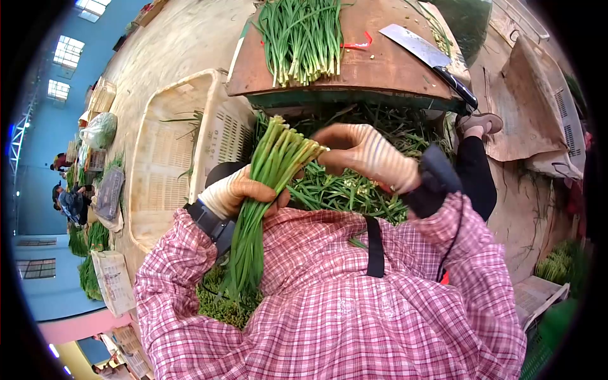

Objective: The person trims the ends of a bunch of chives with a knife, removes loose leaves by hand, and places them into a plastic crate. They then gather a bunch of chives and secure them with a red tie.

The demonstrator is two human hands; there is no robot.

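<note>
My left hand (237, 190), in a whitish glove with bare fingertips, is closed round a bunch of garlic chives (269, 164). The pale cut ends point up and the leaves hang down over my lap. Beside those ends is my right hand (364, 152), gloved alike, its fingers curled in and slightly blurred. Its fingertips meet the outer stalk ends; whatever they pinch is hidden. On the wooden table (392, 69) ahead lies a larger pile of chives (304, 38), with a red tie (359, 44) next to it. A broad-bladed knife (421, 47) rests at the table's right.
Loose green leaves (348, 193) heap below my hands, under the table front. A plastic crate (168, 171) stands at left; another crate with a brown sheet (532, 101) is at right. A foot in a sandal (484, 121) shows near the table. Another person (73, 202) is far left.
</note>
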